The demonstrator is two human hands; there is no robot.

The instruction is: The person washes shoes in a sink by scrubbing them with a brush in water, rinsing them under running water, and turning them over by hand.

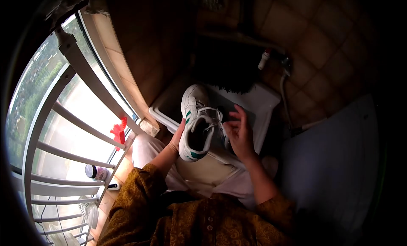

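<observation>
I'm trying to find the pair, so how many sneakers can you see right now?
1. A white sneaker with green stripes, held over the lap: left hand cups its side, right hand is at the laces. A second may be hidden in the dark surroundings.

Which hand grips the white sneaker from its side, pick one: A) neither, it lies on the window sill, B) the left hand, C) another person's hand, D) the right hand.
B: the left hand clasps the white sneaker along its side, while the right hand works with its fingers at the laces.
</observation>
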